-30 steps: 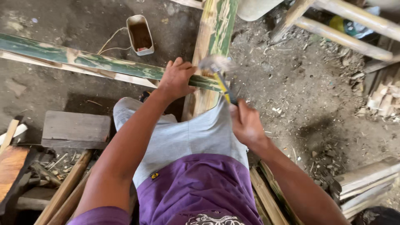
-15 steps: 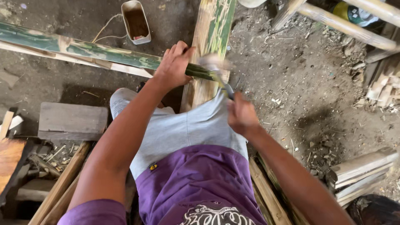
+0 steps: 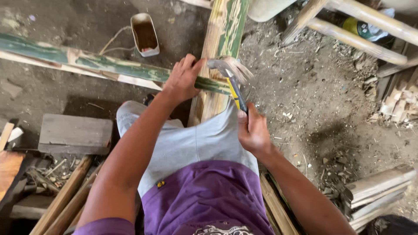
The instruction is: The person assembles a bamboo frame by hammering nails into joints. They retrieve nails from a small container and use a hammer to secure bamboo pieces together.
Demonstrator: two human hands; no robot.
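My left hand presses down on a green bamboo strip that runs from the far left to where it crosses an upright-running bamboo pole. My right hand grips the yellow-and-black handle of a hammer. The hammer's metal head is blurred and sits right at the crossing of the two bamboo pieces, just right of my left fingers. My grey-trousered knees are below the crossing.
A small rectangular tin with brown contents stands on the dirt floor beyond the strip. A grey wooden block and loose sticks lie at left. Bamboo rails cross the top right; split slats and wood chips lie at right.
The hammer head has swung down from raised to the bamboo crossing. My right hand moved slightly with it. My left hand keeps its hold on the green strip.
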